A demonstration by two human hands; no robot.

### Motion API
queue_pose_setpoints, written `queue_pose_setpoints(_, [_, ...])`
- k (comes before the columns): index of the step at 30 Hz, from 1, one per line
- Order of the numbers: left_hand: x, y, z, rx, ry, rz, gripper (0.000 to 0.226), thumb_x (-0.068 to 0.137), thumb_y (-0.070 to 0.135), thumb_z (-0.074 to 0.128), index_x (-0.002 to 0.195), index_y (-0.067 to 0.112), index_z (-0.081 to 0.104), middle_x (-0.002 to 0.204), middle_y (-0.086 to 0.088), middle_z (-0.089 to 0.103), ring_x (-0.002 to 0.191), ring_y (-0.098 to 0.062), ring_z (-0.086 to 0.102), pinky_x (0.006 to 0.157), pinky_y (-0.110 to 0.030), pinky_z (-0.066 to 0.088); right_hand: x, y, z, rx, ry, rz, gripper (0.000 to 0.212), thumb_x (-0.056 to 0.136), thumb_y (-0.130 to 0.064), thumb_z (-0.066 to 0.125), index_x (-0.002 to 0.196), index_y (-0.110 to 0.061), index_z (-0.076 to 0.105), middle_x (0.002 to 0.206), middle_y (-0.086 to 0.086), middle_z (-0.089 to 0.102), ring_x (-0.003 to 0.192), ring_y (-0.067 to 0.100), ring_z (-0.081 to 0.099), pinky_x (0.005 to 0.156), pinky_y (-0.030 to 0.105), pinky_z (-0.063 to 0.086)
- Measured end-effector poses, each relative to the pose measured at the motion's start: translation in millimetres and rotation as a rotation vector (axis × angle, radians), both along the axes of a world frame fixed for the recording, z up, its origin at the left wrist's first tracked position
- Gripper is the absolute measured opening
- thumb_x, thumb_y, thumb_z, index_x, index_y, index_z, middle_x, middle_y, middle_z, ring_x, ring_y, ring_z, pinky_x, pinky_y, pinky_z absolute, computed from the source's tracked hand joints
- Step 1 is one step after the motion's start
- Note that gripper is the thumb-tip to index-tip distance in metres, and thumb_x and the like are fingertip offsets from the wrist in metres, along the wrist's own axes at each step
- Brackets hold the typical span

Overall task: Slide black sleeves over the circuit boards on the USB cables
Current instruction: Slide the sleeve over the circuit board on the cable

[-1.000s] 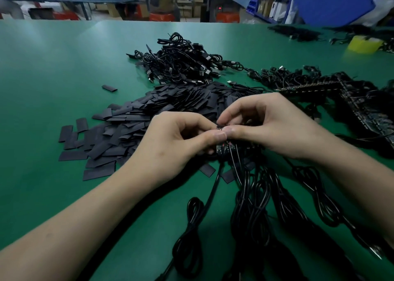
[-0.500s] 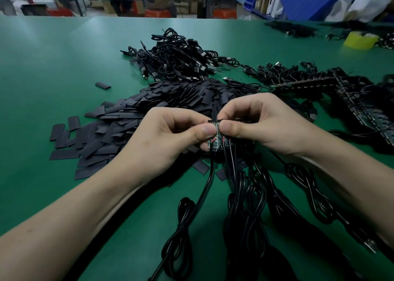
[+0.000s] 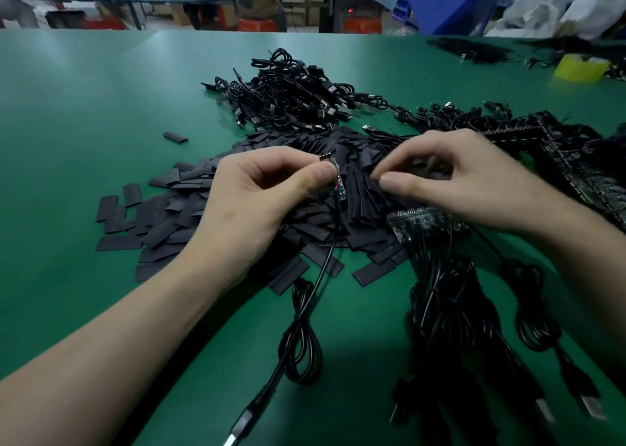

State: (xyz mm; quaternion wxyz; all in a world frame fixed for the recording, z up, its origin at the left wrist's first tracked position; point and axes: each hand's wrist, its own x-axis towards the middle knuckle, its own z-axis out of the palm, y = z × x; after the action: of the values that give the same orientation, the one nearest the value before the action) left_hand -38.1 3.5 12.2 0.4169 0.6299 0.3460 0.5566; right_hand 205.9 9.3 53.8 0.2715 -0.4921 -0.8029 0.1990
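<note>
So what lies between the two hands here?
In the head view, only the pile of black sleeves shows between the left hand and right hand.

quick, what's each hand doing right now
Left hand: closed, pinching a small circuit board on its cable.
Right hand: fingers curled over the pile of black sleeves; whether it grips one cannot be told.

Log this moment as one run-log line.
left hand: pinching bare circuit board, cable hanging | right hand: over sleeve pile, grip unclear | sleeve: not yet on
</note>
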Motion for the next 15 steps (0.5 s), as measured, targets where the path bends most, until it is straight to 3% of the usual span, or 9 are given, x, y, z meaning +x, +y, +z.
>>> queue_pose_setpoints(3, [-0.3, 0.3, -2.0, 0.028, 0.037, 0.035, 0.003, 0.081, 0.029, 0.081, 0.081, 0.026, 0.08, 0.08, 0.003, 0.078, 0.073, -0.008, 0.069, 0.071, -0.024, 0.056, -34.6, -9.0, -11.9, -0.038, 0.058, 0.119, 0.026, 0.094, -0.053, 0.06, 0.096, -0.033, 0.077, 0.088, -0.018, 0.075, 0.073, -0.006, 0.066, 0.065, 0.014, 0.049])
queue_pose_setpoints(6, [-2.9, 2.1, -1.2, 0.051, 0.104, 0.057, 0.006, 0.088, 0.022, 0.077, 0.084, 0.025, 0.08, 0.079, 0.004, 0.077, 0.074, -0.008, 0.07, 0.073, -0.027, 0.056, -49.5, -14.3, -18.2, -0.198, 0.225, 0.198, 0.021, 0.103, -0.027, 0.06, 0.091, -0.018, 0.073, 0.088, -0.005, 0.079, 0.081, 0.004, 0.072, 0.074, 0.02, 0.055])
queue_pose_setpoints(8, [-9.5, 5.3, 0.2, 0.164, 0.307, 0.08, 0.008, 0.094, 0.023, 0.073, 0.091, 0.021, 0.081, 0.082, 0.007, 0.076, 0.079, -0.006, 0.07, 0.074, -0.025, 0.053, -47.5, -14.6, -14.8, -0.305, 0.432, 0.212, 0.024, 0.105, -0.021, 0.052, 0.09, -0.012, 0.067, 0.085, 0.003, 0.079, 0.085, 0.015, 0.076, 0.078, 0.024, 0.056])
queue_pose_setpoints(10, [-17.3, 8.2, 0.9, 0.335, 0.638, 0.054, 0.012, 0.095, 0.025, 0.072, 0.1, 0.019, 0.082, 0.09, 0.007, 0.074, 0.086, -0.01, 0.068, 0.08, -0.032, 0.053, -42.3, -13.5, -8.5, -0.428, 0.694, 0.18, 0.025, 0.105, -0.025, 0.046, 0.087, -0.013, 0.058, 0.071, 0.003, 0.073, 0.069, 0.021, 0.074, 0.066, 0.027, 0.055])
queue_pose_setpoints(12, [-23.4, 9.5, 1.5, 0.426, 0.898, -0.03, 0.015, 0.096, 0.027, 0.072, 0.106, 0.023, 0.081, 0.097, 0.007, 0.072, 0.092, -0.015, 0.064, 0.085, -0.039, 0.052, -33.9, -11.6, -1.9, -0.511, 0.906, 0.152, 0.024, 0.103, -0.028, 0.043, 0.087, -0.015, 0.053, 0.057, -0.004, 0.056, 0.048, 0.012, 0.058, 0.051, 0.018, 0.044])
queue_pose_setpoints(15, [-27.4, 9.8, 3.5, 0.433, 1.005, -0.102, 0.019, 0.095, 0.03, 0.071, 0.112, 0.028, 0.079, 0.103, 0.011, 0.07, 0.097, -0.015, 0.06, 0.089, -0.041, 0.051, -10.4, -6.0, 16.0, -0.605, 1.089, 0.207, 0.027, 0.107, -0.034, 0.039, 0.087, -0.021, 0.052, 0.05, -0.011, 0.038, 0.036, 0.0, 0.035, 0.042, 0.012, 0.026])
